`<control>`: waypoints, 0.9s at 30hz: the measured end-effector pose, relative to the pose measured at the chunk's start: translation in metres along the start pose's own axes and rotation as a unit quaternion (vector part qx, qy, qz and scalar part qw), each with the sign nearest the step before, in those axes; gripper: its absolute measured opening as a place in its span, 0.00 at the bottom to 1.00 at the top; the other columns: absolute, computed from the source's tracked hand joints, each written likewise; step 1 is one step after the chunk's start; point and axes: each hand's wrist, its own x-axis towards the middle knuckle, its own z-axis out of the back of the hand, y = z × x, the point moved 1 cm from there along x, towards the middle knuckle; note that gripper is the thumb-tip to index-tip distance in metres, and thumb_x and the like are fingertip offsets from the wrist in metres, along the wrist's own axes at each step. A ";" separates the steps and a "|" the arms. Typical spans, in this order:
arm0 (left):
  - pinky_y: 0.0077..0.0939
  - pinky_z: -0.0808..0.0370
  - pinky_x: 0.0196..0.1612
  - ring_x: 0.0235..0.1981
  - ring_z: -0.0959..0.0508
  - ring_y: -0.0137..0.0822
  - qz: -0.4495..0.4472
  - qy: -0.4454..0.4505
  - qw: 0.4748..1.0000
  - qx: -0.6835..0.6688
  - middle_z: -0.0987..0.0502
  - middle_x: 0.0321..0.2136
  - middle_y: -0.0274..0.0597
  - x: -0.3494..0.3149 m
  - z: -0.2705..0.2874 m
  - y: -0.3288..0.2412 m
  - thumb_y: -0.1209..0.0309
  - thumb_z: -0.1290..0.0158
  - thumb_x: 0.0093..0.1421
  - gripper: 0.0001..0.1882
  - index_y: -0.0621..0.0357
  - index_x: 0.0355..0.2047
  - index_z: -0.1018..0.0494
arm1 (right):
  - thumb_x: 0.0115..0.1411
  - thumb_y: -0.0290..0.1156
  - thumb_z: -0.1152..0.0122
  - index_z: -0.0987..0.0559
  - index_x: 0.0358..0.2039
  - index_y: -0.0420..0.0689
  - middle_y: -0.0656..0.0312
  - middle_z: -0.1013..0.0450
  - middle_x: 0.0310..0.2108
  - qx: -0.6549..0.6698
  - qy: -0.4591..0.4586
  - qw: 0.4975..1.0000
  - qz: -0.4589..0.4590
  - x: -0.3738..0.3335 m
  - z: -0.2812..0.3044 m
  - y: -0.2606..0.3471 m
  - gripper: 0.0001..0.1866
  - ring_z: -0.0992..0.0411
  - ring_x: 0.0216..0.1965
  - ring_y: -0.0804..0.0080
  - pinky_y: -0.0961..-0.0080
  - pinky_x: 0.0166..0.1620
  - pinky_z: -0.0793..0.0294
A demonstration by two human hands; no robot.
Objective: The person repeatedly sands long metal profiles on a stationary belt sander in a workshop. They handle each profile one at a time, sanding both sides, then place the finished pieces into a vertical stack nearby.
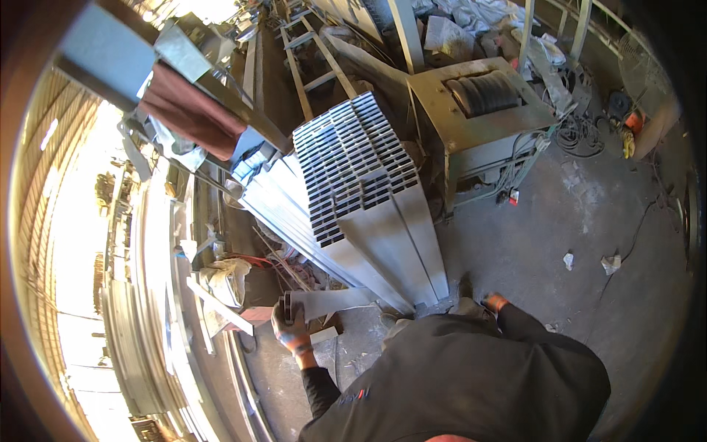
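My left hand [290, 329], in a grey and orange work glove, is closed round the near end of a grey metal profile [331, 300]. Its open, hollow end shows at my fingers, and its far end reaches toward the foot of a tall bundle. That bundle of rectangular metal tubes [398, 243] stands upright in front of me, its many hollow ends facing up. My right hand [496, 301], also gloved, is low beside my body at the right, holding nothing I can see. Its fingers are too small and dark to read.
Behind the bundle stands a metal-framed machine [471, 121] with a dark coil or roller. Long pale profiles [283, 206] lean at the left, beside a brown cloth [191, 110]. A ladder [313, 66] lies beyond. Cables [578, 136] and scraps [610, 264] lie on the floor at the right.
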 end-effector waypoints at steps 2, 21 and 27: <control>0.38 0.15 0.57 0.51 0.13 0.40 0.075 -0.041 0.996 -0.033 0.12 0.54 0.48 -0.049 0.013 -0.022 0.71 0.20 0.61 0.30 0.67 0.62 0.17 | 0.74 0.59 0.37 0.19 0.73 0.46 0.39 0.22 0.70 0.112 -0.086 0.985 -0.103 0.015 0.046 0.002 0.37 0.24 0.71 0.39 0.48 0.72 0.24; 0.41 0.11 0.51 0.46 0.10 0.43 -0.085 0.155 0.984 -0.023 0.10 0.49 0.44 -0.175 -0.007 -0.258 0.68 0.23 0.61 0.27 0.57 0.59 0.14 | 0.71 0.23 0.27 0.13 0.62 0.42 0.57 0.14 0.51 0.065 -0.509 0.367 0.776 -0.506 0.493 0.301 0.20 0.15 0.47 0.66 0.67 0.48 0.14; 0.40 0.12 0.47 0.42 0.09 0.44 -0.115 0.143 0.982 0.045 0.10 0.43 0.42 -0.218 -0.055 -0.239 0.56 0.16 0.54 0.30 0.52 0.55 0.11 | 0.71 0.19 0.28 0.13 0.62 0.38 0.53 0.13 0.55 0.050 -0.489 0.471 0.733 -0.505 0.447 0.281 0.19 0.13 0.50 0.66 0.69 0.51 0.12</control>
